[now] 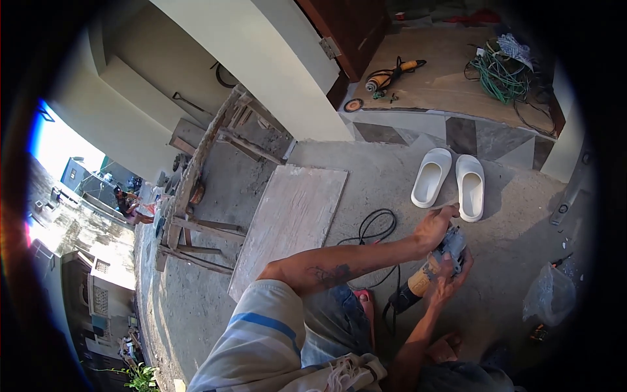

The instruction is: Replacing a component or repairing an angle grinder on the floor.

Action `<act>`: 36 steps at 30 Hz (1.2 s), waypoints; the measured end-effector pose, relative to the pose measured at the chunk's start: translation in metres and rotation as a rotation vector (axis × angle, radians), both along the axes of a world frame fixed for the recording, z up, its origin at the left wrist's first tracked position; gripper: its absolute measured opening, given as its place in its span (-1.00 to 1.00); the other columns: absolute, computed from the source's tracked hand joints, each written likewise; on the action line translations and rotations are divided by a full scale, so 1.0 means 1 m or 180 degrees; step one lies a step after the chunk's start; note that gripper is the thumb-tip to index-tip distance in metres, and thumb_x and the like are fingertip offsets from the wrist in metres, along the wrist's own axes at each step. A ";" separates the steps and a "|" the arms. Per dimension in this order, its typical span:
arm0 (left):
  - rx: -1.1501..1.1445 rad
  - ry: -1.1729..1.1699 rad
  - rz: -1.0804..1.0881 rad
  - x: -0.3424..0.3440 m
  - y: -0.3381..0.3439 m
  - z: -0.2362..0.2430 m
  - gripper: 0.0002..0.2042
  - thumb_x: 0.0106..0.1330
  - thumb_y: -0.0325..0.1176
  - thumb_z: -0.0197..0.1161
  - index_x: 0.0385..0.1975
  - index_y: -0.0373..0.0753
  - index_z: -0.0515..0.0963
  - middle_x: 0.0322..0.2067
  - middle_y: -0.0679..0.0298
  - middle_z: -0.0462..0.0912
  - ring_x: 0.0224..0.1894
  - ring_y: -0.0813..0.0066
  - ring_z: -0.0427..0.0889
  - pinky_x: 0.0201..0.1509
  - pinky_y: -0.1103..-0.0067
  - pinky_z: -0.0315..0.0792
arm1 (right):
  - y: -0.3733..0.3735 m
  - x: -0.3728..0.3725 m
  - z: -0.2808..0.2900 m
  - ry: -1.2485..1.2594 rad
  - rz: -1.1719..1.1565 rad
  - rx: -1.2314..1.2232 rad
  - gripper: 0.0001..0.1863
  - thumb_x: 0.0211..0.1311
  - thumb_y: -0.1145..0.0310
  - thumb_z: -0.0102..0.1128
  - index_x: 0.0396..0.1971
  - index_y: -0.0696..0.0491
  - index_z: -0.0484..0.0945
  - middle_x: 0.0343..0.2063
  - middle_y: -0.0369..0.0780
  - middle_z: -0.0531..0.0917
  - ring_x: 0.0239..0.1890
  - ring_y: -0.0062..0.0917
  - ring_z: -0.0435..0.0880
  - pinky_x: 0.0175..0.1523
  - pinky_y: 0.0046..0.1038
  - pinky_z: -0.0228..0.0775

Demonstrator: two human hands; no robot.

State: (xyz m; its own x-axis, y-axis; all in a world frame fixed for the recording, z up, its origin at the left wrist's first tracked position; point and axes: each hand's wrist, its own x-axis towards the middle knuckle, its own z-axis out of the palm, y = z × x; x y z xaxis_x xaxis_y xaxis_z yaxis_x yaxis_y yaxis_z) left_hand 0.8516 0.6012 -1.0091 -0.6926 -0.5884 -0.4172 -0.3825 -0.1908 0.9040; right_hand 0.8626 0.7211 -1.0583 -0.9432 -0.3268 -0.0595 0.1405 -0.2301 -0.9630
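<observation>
A corded power tool [419, 282] with a yellow body, a black rear end and a grey metal head is in front of me, tilted. My right hand [448, 277] wraps around it where the yellow body meets the grey head, thumb on top. My left hand [432, 230] is closed in a pinch at the far end of the grey head. What its fingertips hold is hidden. From the tool's black end a dark cord [379, 225] runs down, and loops of it lie on the concrete beyond my left forearm.
White slip-on shoes [470, 188] stand just past my hands. A pale board [294, 209] lies left, beside a wooden frame [202, 176]. On the brown doorway sheet [437, 59] are an orange power tool [380, 81], a disc [353, 104] and green cable [499, 75]. A plastic bag [548, 295] lies right.
</observation>
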 end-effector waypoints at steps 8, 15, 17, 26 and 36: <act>-0.1042 -0.0576 -0.0512 -0.006 0.022 0.008 -0.34 0.38 0.13 -0.27 0.13 -0.39 0.36 -0.03 -0.18 0.52 0.06 -0.03 0.50 0.19 0.31 0.29 | 0.007 -0.006 -0.007 -0.0631 0.0071 0.0007 -0.47 0.37 0.01 -0.07 0.09 0.16 0.37 -0.06 -0.07 0.47 -0.04 -0.31 0.51 0.03 -0.25 0.39; -0.1832 -0.0283 -0.0353 -0.006 0.016 -0.035 -0.42 0.40 0.07 -0.26 0.01 -0.34 0.46 -0.10 -0.19 0.57 0.01 -0.23 0.51 0.14 0.22 0.35 | 0.000 -0.005 -0.023 -0.1455 0.0215 -0.0365 -0.45 0.38 -0.04 -0.14 0.04 0.17 0.38 -0.06 -0.10 0.47 -0.02 -0.33 0.52 0.07 -0.29 0.40; -0.1839 -0.0304 -0.0331 -0.005 0.017 -0.045 -0.44 0.39 0.07 -0.24 -0.01 -0.31 0.49 -0.19 -0.21 0.60 -0.02 -0.27 0.52 0.12 0.17 0.37 | -0.001 -0.004 -0.033 -0.1589 0.0275 -0.0346 -0.45 0.38 -0.05 -0.14 0.05 0.15 0.38 -0.06 -0.11 0.48 0.00 -0.33 0.53 0.08 -0.29 0.40; -0.2192 -0.0332 -0.0406 -0.016 0.032 -0.043 -0.58 0.36 -0.11 -0.09 -0.07 -0.33 0.51 -0.10 -0.19 0.56 -0.04 -0.17 0.55 0.12 0.23 0.39 | 0.000 -0.012 -0.028 -0.2671 0.0195 -0.1075 -0.34 0.38 -0.12 -0.25 0.18 0.16 0.32 0.06 -0.11 0.48 0.09 -0.31 0.54 0.15 -0.29 0.39; -0.1909 -0.0835 -0.0715 -0.019 0.023 -0.040 -0.31 0.41 0.19 -0.29 -0.10 -0.41 0.51 -0.28 -0.19 0.61 -0.09 -0.15 0.59 0.07 0.17 0.41 | 0.005 -0.015 -0.055 -0.2766 0.0245 -0.1097 -0.34 0.34 -0.15 -0.09 0.19 0.10 0.31 0.07 -0.13 0.48 0.06 -0.31 0.56 0.10 -0.28 0.43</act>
State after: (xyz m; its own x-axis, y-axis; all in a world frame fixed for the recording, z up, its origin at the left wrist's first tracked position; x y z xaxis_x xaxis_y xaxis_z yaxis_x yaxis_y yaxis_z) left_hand 0.8327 0.6244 -1.0490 -0.7453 -0.6239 -0.2351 -0.5747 0.4226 0.7008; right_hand 0.8473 0.7256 -1.1132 -0.5884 -0.5172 -0.6215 0.8054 -0.4432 -0.3936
